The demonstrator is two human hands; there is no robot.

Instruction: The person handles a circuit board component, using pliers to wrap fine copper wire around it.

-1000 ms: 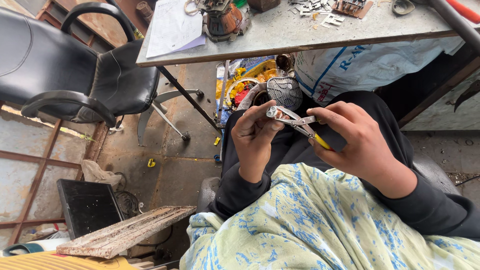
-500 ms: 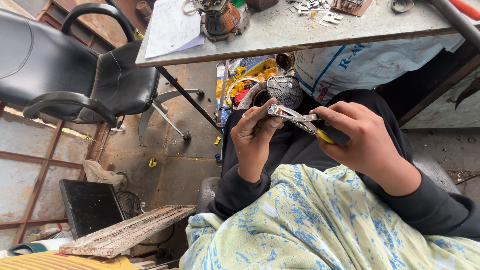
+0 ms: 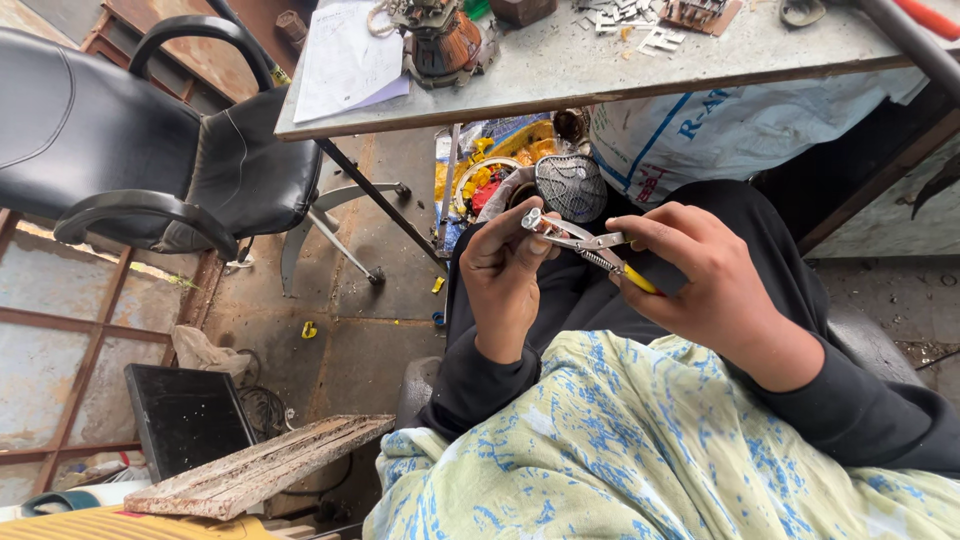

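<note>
My right hand (image 3: 705,285) grips the yellow handles of a pair of metal pliers (image 3: 578,242). The plier jaws point left and reach the fingertips of my left hand (image 3: 507,275), which pinches something small at the jaw tips; the piece is too small to make out. Both hands are raised over my lap, above black trousers and a cloth with a blue and pale yellow pattern (image 3: 640,450).
A grey worktable (image 3: 600,75) stands ahead with a sheet of paper (image 3: 345,60), a copper-wound coil part (image 3: 445,40) and small metal bits. A black office chair (image 3: 150,150) is at the left. A wooden board (image 3: 255,475) and a black box (image 3: 185,415) lie on the floor.
My hands have shifted only slightly; the pliers stay pointed at my left fingertips. Nothing else has moved.
</note>
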